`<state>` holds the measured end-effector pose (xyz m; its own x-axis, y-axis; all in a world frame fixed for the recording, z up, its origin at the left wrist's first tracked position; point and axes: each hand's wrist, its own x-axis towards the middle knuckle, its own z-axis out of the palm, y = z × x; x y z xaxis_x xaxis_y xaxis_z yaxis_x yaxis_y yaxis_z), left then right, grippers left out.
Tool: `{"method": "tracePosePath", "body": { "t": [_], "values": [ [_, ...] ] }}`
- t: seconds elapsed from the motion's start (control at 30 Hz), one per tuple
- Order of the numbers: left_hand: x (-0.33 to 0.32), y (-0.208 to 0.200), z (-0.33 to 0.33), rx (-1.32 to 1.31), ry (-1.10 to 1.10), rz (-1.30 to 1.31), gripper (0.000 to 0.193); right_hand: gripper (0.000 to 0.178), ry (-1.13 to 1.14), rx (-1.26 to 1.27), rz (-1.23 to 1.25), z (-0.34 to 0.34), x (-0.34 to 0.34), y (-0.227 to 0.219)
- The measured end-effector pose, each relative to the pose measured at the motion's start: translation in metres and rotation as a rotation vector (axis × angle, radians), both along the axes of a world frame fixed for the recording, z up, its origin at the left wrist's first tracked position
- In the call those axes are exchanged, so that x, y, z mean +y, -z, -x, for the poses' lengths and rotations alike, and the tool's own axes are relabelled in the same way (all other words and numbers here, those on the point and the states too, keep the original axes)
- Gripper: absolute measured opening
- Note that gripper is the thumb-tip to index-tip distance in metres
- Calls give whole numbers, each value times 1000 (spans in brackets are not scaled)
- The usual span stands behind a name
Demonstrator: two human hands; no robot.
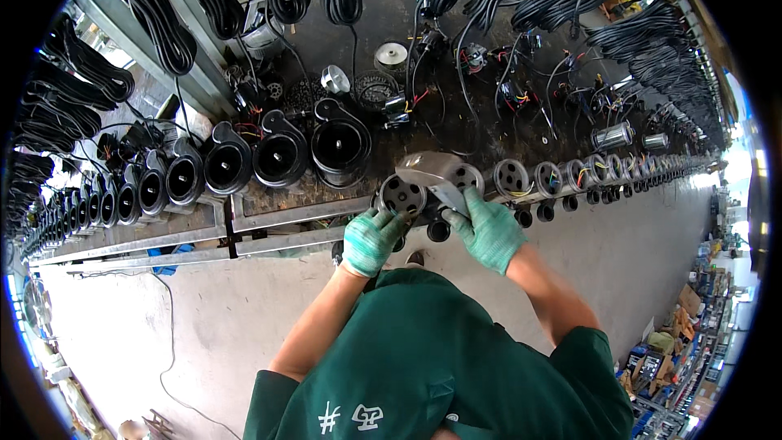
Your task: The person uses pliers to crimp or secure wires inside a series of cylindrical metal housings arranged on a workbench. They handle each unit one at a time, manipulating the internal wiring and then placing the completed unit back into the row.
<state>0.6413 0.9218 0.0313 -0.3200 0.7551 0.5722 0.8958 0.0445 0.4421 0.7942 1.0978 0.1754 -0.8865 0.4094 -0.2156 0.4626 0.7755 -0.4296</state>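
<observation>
Gripping a blurred silver metal tool (428, 168) near frame centre, the green-gloved right hand (493, 236) is closed round its lower end; the green-gloved left hand (371, 242) touches the grey, round, perforated housing (402, 194) just below—apparently steadying it—clamping not determinable.

- Before me runs a long dark bench (383, 12), its top scuffed and stained.
- A steel rail (301, 214) edges it on my side.
- Steel posts (210, 96) stand to my left.
- Pale grey floor (244, 318) spreads around me, a thin cord (172, 326) curving across it at left.
- Boxes (689, 301) crowd my far right.
- White light (745, 151) glares there too.
</observation>
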Motion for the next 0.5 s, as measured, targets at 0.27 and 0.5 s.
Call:
{"method": "tracePosePath", "body": {
  "t": [0.27,0.5],
  "values": [
    [-2,-10,-3,-6,41,27,27,40,-46,-335,1,14,22,27],
    [-3,-4,-7,-27,-7,2,36,45,-19,-126,-24,5,2,7]
  ]
}}
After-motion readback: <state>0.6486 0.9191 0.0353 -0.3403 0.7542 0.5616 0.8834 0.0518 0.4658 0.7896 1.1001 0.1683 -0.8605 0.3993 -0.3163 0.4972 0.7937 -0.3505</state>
